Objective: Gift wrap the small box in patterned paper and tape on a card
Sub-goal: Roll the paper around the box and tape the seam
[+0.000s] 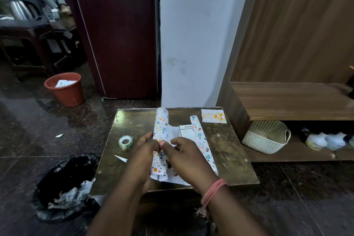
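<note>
The patterned paper (161,126) lies on the small gold table (226,151), curled up into a roll at its left and right edges, white inside showing between. The small white box (186,130) stands on the paper against the right curl (203,143). My left hand (142,151) and my right hand (183,151) meet at the left curl, thumbs and fingertips pinching its edge. A birthday card (213,116) with gold balloons lies at the table's far right corner. A clear tape roll (125,142) sits left of my hands.
A small paper scrap (120,158) lies near the tape. A black bin bag (65,186) with paper waste sits on the floor at the left. A white woven basket (266,138) stands under the wooden bench at the right. An orange bucket (64,88) stands farther back.
</note>
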